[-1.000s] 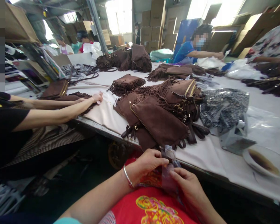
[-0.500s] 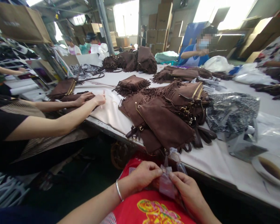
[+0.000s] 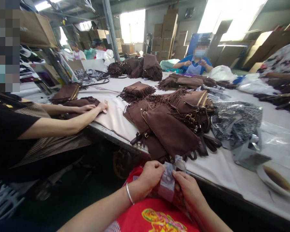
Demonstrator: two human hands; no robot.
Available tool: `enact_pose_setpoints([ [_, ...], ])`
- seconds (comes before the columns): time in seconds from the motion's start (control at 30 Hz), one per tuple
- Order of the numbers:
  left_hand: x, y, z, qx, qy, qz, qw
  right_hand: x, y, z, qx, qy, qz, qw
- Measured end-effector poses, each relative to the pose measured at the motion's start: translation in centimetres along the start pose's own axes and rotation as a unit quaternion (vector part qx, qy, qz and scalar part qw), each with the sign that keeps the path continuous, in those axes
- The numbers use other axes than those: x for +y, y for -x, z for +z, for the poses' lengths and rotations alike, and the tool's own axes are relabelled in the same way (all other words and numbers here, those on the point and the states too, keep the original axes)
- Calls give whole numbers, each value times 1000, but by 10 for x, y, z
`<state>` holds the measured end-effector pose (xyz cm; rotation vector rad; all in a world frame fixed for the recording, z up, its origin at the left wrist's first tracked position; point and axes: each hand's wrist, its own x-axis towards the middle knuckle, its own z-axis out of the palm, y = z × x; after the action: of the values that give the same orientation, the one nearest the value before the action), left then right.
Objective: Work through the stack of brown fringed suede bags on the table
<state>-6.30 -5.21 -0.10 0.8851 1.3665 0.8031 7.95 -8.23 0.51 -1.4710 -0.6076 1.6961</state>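
Between my hands, over my lap in front of the table edge, is a small piece of translucent plastic film (image 3: 167,182). The closed fingertips of my left hand (image 3: 151,176) pinch its left side. At its right edge, my right hand (image 3: 189,191) grips it between thumb and fingers. What lies beneath the film is hidden. Crumpled clear plastic (image 3: 180,162) sits just above my fingers, close to the lower end of a brown bag (image 3: 172,130) with a gold zipper. That bag lies on a pile of brown fringed bags (image 3: 137,111).
Right of the pile are a plastic-wrapped black-and-white bundle (image 3: 236,119) and a bowl of brown liquid (image 3: 279,178). A co-worker's hands (image 3: 94,108) rest at a brown bag on the left. Another person (image 3: 194,59) sits across the table (image 3: 222,167).
My hands and the film have risen slightly, and the film is turned a little. The left co-worker's hands have lowered onto the table. The person across has turned with both hands raised.
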Motion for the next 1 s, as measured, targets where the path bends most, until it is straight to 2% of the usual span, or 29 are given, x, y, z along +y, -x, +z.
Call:
enact_pose_setpoints([
  [0.2, 12, -9, 3, 49, -37, 40, 997, 1, -20, 4, 31, -27, -27, 999],
  [0.33, 10, -4, 7, -3, -25, 20, 999, 1, -21, 10, 54, -82, -28, 995],
  [0.4, 8, -2, 10, -28, -19, 5, 999, 0, -21, 13, 45, -101, -20, 994],
  [0.53, 13, -5, 15, -34, -52, -7, 998, -1, -25, 12, 22, -108, -24, 994],
  [0.63, 20, -12, 18, -24, -105, -6, 994, -1, -30, 6, 29, -90, -43, 995],
  [0.7, 23, -16, 19, -23, -119, -6, 993, -4, -30, -1, 7, -61, -54, 997],
  [0.8, 26, -19, 20, -13, -115, 1, 993, -11, -23, -14, -37, 54, -72, 995],
  [0.87, 29, -19, 22, -19, -84, -16, 996, -17, -16, -24, -22, 171, -118, 978],
  [0.9, 31, -19, 23, -33, -55, -36, 997, -20, -14, -29, -3, 232, -165, 959],
  [0.93, 33, -20, 25, -47, -22, -60, 997, -23, -12, -34, 18, 291, -227, 929],
  [1.0, 36, -22, 31, -64, 38, -113, 991, -27, -14, -44, 42, 395, -370, 840],
])
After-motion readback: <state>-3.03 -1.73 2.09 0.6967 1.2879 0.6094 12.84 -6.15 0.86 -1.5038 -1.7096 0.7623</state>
